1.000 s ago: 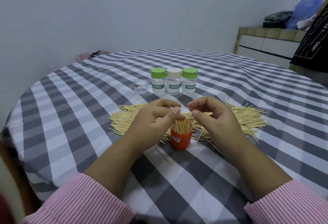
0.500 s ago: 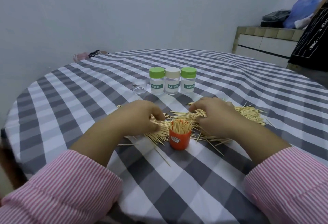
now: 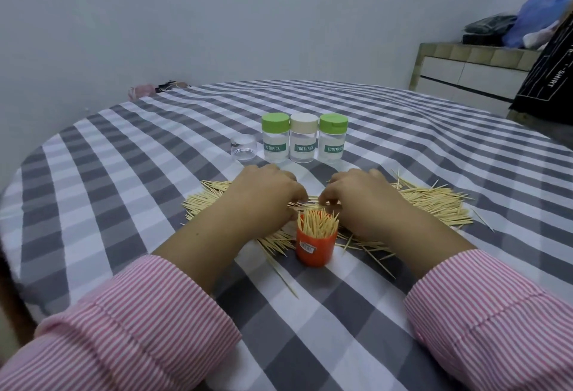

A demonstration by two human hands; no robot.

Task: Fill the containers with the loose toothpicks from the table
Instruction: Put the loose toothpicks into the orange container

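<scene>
A small orange container [image 3: 315,248] stands on the checked tablecloth, packed with upright toothpicks. Behind it a wide pile of loose toothpicks [image 3: 434,204] spreads left and right. My left hand [image 3: 263,198] and my right hand [image 3: 369,201] lie palm down on the pile just behind the container, their curled fingertips nearly meeting and pinching a small bundle of toothpicks on the cloth. Three capped jars labelled TOOTHPICK [image 3: 304,142] stand in a row further back, two with green lids and one with a cream lid.
A small clear lidless jar [image 3: 244,152] sits left of the three jars. A few stray toothpicks [image 3: 280,272] lie in front of the orange container. A tiled cabinet [image 3: 465,71] with bags stands at the back right. The table's round edge [image 3: 40,155] curves at the left.
Both hands came down from above the orange container onto the pile, then drew their fingertips together behind the container around some toothpicks.
</scene>
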